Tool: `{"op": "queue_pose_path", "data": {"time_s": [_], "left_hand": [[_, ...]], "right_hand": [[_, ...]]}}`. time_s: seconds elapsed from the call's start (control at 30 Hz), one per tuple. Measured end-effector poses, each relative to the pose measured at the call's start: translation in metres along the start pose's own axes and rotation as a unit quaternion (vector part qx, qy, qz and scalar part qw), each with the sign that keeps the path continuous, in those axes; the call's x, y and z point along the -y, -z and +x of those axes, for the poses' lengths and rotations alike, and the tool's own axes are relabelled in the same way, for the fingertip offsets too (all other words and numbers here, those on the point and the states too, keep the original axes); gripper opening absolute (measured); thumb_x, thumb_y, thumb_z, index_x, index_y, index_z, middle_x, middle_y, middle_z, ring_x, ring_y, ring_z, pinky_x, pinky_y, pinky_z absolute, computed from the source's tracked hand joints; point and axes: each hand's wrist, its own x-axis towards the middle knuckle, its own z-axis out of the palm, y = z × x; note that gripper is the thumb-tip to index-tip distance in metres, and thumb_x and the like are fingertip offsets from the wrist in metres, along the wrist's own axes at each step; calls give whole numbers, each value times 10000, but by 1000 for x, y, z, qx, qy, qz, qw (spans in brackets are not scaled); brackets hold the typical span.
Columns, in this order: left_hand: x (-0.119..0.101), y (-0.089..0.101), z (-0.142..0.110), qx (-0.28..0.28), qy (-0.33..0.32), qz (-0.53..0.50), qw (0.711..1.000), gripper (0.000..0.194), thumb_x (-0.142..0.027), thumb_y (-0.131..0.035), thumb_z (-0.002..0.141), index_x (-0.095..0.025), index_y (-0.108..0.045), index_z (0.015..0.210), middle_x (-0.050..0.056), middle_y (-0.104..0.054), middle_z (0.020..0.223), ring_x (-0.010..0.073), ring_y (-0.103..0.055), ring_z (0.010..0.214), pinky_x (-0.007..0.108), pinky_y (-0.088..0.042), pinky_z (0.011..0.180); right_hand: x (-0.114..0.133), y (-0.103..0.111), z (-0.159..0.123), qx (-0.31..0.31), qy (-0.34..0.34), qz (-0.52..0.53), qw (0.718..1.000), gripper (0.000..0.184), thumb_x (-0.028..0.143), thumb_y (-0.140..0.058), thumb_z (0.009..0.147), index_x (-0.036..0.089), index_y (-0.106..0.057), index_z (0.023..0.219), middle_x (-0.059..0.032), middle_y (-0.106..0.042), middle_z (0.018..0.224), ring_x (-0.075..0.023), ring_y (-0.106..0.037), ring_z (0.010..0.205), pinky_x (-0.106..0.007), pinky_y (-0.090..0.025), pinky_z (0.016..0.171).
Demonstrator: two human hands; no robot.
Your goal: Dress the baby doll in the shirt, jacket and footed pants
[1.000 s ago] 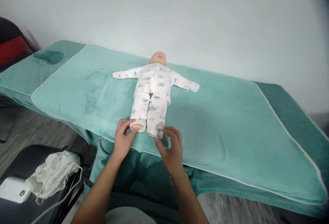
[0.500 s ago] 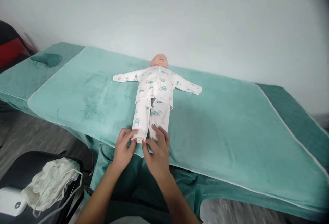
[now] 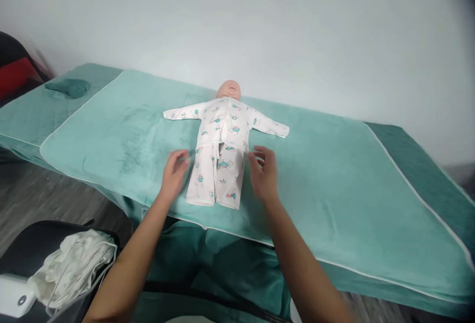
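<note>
A baby doll in white printed pyjamas lies on its back on a teal towel, arms spread, head toward the wall. My left hand hovers just left of the doll's trouser legs, fingers loosely curved and apart, holding nothing. My right hand hovers just right of the trousers, fingers apart and empty. The trouser cuffs lie flat and cover the feet.
The towel covers a teal padded table against a white wall. A small teal cloth lies at its far left end. At bottom left, a black surface holds a crumpled white garment and a white box.
Both hands let go of the trouser cuffs and moved up and apart to either side of the doll's legs. The cuffs now cover the feet.
</note>
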Motion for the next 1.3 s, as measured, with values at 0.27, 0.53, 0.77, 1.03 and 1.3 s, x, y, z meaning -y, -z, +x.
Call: {"op": "queue_pose_path", "data": {"time_s": [0.27,0.53,0.77,1.03,1.3], "left_hand": [[-5,-57,76,95,60,29,993,746,-412,-777,814,-226,-538,1496,92,-501,1598,303,-456,1487,442,-328,1268],[-2,-84,104,63,44,-22,997,747,-409,-748,842,-251,-506,1531,55,-460,1634,270,-421,1517,411,-301,1282],[10,-82,97,17,27,23,999,575,-409,-666,917,-232,-578,1457,101,-518,1564,254,-468,1463,430,-322,1261],[-2,-49,-25,-12,28,23,999,357,-453,-607,956,-243,-718,1223,115,-636,1408,256,-568,1343,476,-383,1224],[-49,112,-247,202,421,-15,884,285,-447,-697,788,-386,-800,1046,37,-781,1092,284,-728,1088,468,-556,981]], "right_hand": [[-33,-50,74,45,-96,18,994,463,638,-443,940,213,-585,1059,-72,-690,1042,-244,-599,1022,-406,-456,949],[-36,-42,75,121,-37,223,967,495,520,-594,937,289,-597,1375,-49,-592,1494,-237,-525,1382,-437,-386,1186],[-35,-40,63,80,-78,123,986,548,560,-574,933,200,-630,1344,-101,-702,1322,-255,-630,1186,-429,-474,1055],[-27,-8,13,100,-9,-37,994,439,496,-480,995,156,-758,997,-134,-749,1127,-261,-665,1046,-409,-492,949],[-33,50,-98,92,10,-57,994,321,477,-554,959,224,-750,980,-100,-773,1005,-269,-707,946,-434,-550,889]]}}
